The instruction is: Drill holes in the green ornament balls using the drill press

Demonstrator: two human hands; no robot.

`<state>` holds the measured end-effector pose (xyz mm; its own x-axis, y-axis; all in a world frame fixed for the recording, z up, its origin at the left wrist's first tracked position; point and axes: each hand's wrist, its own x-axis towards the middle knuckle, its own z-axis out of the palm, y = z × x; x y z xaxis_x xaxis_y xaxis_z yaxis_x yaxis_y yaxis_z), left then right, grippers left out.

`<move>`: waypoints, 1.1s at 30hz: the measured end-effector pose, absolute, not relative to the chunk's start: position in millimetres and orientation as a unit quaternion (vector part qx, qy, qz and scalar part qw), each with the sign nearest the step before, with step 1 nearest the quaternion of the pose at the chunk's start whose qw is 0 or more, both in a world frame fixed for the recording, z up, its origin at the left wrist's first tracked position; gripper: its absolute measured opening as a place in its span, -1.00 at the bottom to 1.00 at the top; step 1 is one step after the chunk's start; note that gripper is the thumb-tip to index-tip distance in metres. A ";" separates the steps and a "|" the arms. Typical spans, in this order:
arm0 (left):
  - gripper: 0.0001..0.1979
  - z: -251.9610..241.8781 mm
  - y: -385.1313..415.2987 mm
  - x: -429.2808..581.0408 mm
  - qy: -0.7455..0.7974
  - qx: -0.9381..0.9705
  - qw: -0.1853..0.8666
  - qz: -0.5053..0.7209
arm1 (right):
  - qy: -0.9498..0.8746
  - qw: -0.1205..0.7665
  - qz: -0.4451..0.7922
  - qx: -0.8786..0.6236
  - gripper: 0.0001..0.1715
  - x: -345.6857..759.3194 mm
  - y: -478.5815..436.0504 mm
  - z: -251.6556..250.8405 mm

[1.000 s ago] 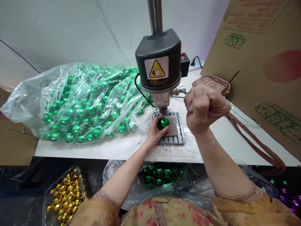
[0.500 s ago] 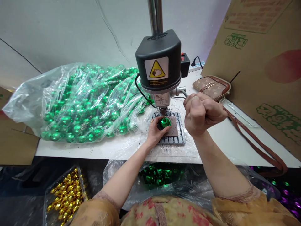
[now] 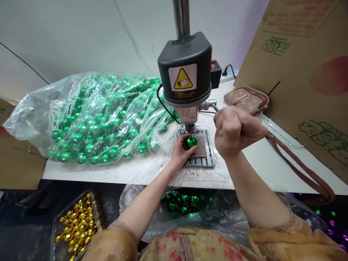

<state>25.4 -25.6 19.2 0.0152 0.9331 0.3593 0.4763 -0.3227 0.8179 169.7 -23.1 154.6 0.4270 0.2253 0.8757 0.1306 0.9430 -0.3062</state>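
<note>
A shiny green faceted ball (image 3: 193, 141) rests on the brown pad (image 3: 201, 146) over the slotted base plate (image 3: 211, 159) of a small bench drill press (image 3: 184, 72). My left hand (image 3: 180, 151) curls round the ball from the left, thumb in front and fingers behind, right under the chuck (image 3: 189, 127). Dark shavings lie scattered about the plate. My right hand (image 3: 234, 130) is closed in a fist round the press's feed lever (image 3: 215, 108), whose outer end the fingers hide.
A clear bag of green balls (image 3: 103, 119) lies left on the white table (image 3: 89, 173). A brown handbag (image 3: 246, 101) and a large carton (image 3: 307, 72) stand right. Below the edge are an open bag of green balls (image 3: 185, 201) and a tub of gold balls (image 3: 78, 223).
Almost nothing differs. The whole view has shifted slightly, and both hands keep their places on the ball and the lever.
</note>
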 end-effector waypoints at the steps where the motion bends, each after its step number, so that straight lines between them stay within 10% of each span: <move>1: -0.51 18.8 -25.4 26.4 0.530 0.662 0.252 0.466 | -0.521 0.829 0.050 -0.197 -0.39 168.6 -23.3 163.7; 8: -0.59 38.5 -61.3 20.2 0.547 0.655 0.222 0.472 | -0.506 0.827 0.122 -0.213 -0.41 169.9 -17.5 205.1; 16: -0.48 52.1 -148.3 -19.7 0.271 0.913 0.218 0.212 | -0.503 0.833 0.125 -0.194 -0.40 170.1 -17.6 199.7; 21: -0.84 50.0 -75.9 -47.8 0.400 0.847 0.124 0.328 | -0.503 0.837 0.114 -0.182 -0.41 168.4 -18.3 199.7; 33: -0.46 74.2 73.1 -39.2 0.688 0.720 -0.068 -0.067 | -0.500 0.840 0.127 -0.166 -0.41 168.8 -16.0 196.2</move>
<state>-39.2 73.1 74.2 0.0446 0.9990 -0.0034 0.9809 -0.0445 -0.1894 168.8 -16.0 196.2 0.4672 0.3791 0.7987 -0.0479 0.9129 -0.4053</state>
